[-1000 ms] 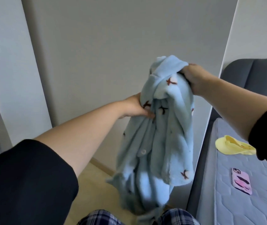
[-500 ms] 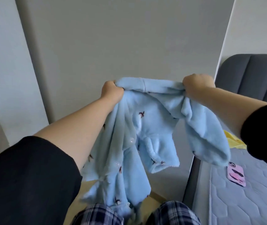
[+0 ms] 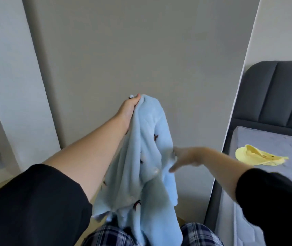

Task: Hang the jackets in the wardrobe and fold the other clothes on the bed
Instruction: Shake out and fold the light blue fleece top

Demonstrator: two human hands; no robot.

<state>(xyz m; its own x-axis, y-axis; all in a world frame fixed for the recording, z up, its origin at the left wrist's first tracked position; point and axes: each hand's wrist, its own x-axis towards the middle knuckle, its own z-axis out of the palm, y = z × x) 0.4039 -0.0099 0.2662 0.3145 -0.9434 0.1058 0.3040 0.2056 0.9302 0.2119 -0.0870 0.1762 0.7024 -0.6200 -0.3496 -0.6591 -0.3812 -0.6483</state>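
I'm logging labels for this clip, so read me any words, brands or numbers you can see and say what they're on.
No readable text anywhere in this view.
blue fleece garment: only small dark brown motifs, not letters.
yellow cloth item on the mattress: a tiny dark speck, too small to read.

Left arm stretched forward and raised, bare forearm, black short sleeve (image 3: 35,201) at the shoulder. Left hand (image 3: 130,110) up high, fingers (image 3: 136,98) bunched round the top of the blue fleece garment (image 3: 147,157). Right arm lower, reaching in from the right. Right hand (image 3: 184,157) motion-blurred, fingers straight and spread, at the garment's side edge; contact unclear.
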